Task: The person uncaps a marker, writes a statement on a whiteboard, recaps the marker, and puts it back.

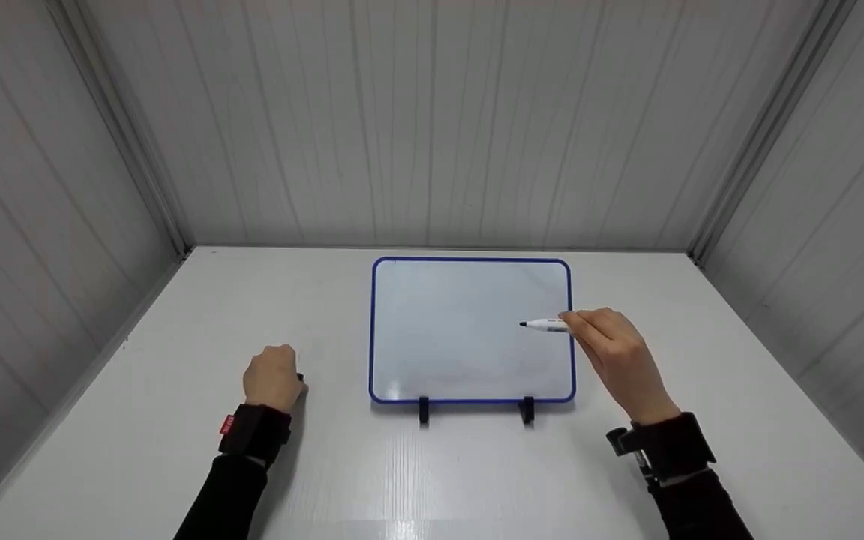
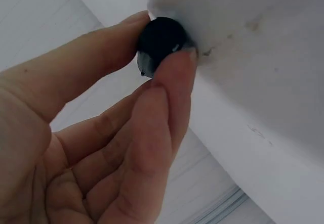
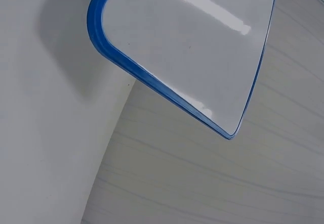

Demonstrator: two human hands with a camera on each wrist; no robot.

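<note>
Head and wrist views of a person at a white table (image 1: pixel 177 450) enclosed by pale panelled walls (image 1: pixel 439 112). The right hand (image 1: pixel 616 356) pinches a whiteboard marker (image 1: pixel 544 324) near its rear end, the dark tip pointing left and poised over the right part of a blue-framed whiteboard (image 1: pixel 469 330); whether the tip touches the surface cannot be told. The marker appears light, stiff and smooth-barrelled, so a grip closer to the tip would probably give firmer control. The whiteboard rests near the middle of the table on two small black feet (image 1: pixel 424 410), tilted up toward the person; it looks thin, rigid and glossy (image 3: pixel 202 57), likely to slide or rock under pressure, and is best steadied by its blue frame (image 3: pixel 131 70). The left hand (image 1: pixel 273 377) rests on the table well left of the board, thumb and fingers (image 2: pixel 167 113) curled round a small black cap (image 2: pixel 159 42), a light, smooth piece that could easily slip. Nothing lies between hands and board.
</note>
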